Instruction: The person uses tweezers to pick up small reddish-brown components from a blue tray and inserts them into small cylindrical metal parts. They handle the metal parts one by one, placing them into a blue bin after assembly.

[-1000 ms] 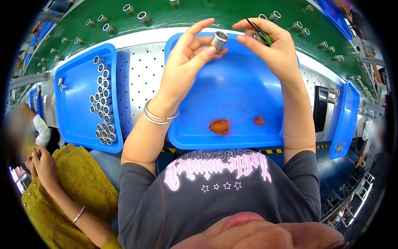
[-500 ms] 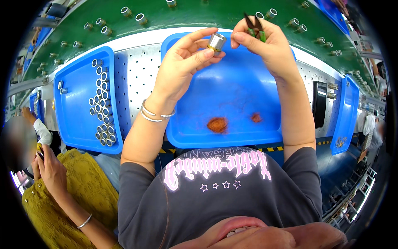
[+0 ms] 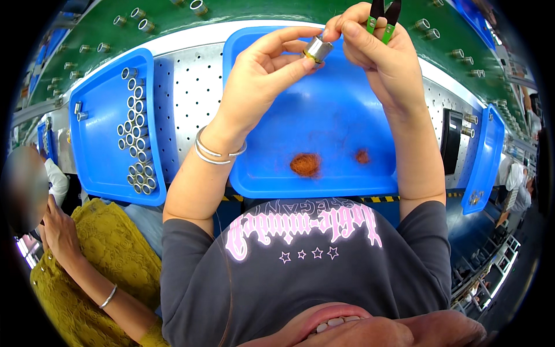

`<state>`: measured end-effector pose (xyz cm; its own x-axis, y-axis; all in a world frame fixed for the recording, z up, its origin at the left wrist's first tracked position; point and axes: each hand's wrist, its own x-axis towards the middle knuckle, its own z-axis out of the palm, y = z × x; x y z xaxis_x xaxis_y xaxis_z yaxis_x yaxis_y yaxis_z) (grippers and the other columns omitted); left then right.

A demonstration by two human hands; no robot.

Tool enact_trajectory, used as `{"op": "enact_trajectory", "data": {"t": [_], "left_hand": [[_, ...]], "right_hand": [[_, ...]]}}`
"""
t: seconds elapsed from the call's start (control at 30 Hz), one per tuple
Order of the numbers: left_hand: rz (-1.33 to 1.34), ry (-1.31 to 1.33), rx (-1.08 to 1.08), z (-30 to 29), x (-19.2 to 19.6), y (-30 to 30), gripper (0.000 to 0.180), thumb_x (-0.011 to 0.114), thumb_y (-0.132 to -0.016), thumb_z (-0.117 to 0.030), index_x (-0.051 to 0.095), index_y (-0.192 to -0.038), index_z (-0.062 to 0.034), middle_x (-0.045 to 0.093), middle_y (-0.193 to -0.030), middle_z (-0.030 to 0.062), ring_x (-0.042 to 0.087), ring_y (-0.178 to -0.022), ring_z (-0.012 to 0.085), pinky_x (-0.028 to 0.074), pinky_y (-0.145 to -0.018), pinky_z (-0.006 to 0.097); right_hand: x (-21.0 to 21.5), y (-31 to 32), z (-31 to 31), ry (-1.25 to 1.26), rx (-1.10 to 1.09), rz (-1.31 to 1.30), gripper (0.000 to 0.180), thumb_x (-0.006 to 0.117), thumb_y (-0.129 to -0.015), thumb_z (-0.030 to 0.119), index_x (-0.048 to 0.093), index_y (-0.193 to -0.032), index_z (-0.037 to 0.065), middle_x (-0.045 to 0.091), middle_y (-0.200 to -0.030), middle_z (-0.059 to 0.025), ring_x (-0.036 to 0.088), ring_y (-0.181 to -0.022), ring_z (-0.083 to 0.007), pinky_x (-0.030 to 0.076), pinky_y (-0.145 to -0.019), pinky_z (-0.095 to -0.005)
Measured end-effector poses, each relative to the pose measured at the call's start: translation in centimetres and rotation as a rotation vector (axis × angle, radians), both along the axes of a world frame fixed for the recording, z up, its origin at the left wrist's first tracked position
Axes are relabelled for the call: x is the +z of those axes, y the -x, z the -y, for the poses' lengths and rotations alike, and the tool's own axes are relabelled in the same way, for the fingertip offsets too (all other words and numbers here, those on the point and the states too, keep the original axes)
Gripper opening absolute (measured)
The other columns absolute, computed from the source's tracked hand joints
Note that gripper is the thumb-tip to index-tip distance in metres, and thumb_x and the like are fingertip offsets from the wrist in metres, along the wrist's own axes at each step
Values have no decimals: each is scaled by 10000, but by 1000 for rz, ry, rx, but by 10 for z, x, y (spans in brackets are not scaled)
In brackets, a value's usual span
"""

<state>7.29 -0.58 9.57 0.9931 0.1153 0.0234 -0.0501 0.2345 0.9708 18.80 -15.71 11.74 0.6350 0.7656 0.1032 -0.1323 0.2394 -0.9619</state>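
Left hand pinches a small metal cylinder above the far edge of the centre tray. Right hand grips green-handled snips, fingertip touching the cylinder. Risk: a light pinch may drop the cylinder; blades close to the fingers could nick them.

Middle blue tray: floor mostly open; two orange fluff clumps near edge. Both hands raised over its far end. Left tray: metal sleeves crowd right side. Far green belt dotted with sleeves.
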Motion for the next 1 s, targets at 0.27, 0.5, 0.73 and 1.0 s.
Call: {"op": "enact_trajectory", "data": {"t": [0.27, 0.5, 0.73, 1.0], "left_hand": [[-43, 37, -31, 1, 3, 1, 473, 603, -837, -97, 450, -1278, -21, 589, -1066, 118, 595, -976, 202, 464, -876, 304], [-17, 121, 44, -4, 2, 0, 441, 582, -849, -106, 462, -1266, -30, 582, -1073, 122, 589, -997, 215, 472, -884, 313], [1, 112, 58, -4, 0, 0, 434, 578, -847, -99, 459, -1258, -24, 577, -1074, 126, 589, -1000, 219, 470, -893, 319], [16, 4, 70, -4, -2, 0, 421, 613, -818, -70, 489, -1216, -8, 597, -1037, 120, 603, -962, 207, 470, -877, 307]], "right_hand": [[-11, -17, -5, -183, -166, -360, 151, 523, -905, 135, 558, -860, -5, 483, -631, 12, 284, -423, -22, 237, -424, -180], [-3, -21, 8, -538, -162, -135, 86, 448, -938, 111, 502, -934, 44, 558, -840, -58, 261, -425, -23, 254, -433, -174], [0, -11, 16, -468, -71, 127, 151, 553, -892, 188, 474, -909, 61, 547, -814, -109, 236, -419, -26, 227, -412, -170], [6, -1, 9, -490, -50, 213, 195, 600, -862, 201, 474, -893, 54, 556, -774, -128, 292, -442, -48, 241, -404, -171]]}}
